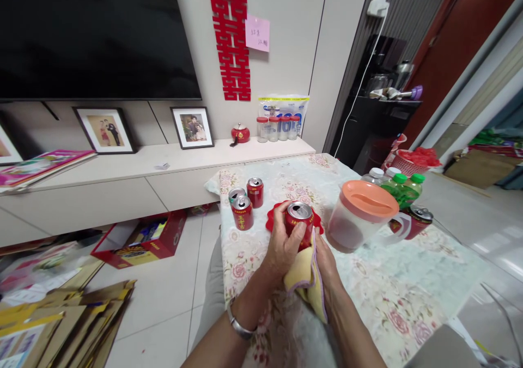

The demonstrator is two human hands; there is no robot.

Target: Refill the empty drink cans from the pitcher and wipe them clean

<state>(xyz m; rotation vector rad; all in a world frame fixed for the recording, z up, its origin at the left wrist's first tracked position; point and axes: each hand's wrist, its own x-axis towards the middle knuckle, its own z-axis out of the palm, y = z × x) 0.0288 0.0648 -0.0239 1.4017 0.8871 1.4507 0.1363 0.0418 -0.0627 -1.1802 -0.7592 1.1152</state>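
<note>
In front of me an opened red drink can [299,215] stands upright between my hands, above a red scalloped mat [270,221]. My left hand [283,241] is wrapped round the can's left side, thumb across its front. Against the right side, my right hand [326,256] grips a yellow cloth [301,270] with a purple edge; part of its fingers is hidden behind cloth and can. To the left stand two more red cans, the nearer one [242,213] and the farther one [255,192], with a green-topped can [236,195] partly hidden behind the nearer.
A plastic pitcher [347,224] with an orange lid and dark contents stands right of my hands. Behind it are a dark red can [419,224] and several bottles [402,191] on the flowered tablecloth [392,297]. A white cabinet [183,172] borders the table's far side.
</note>
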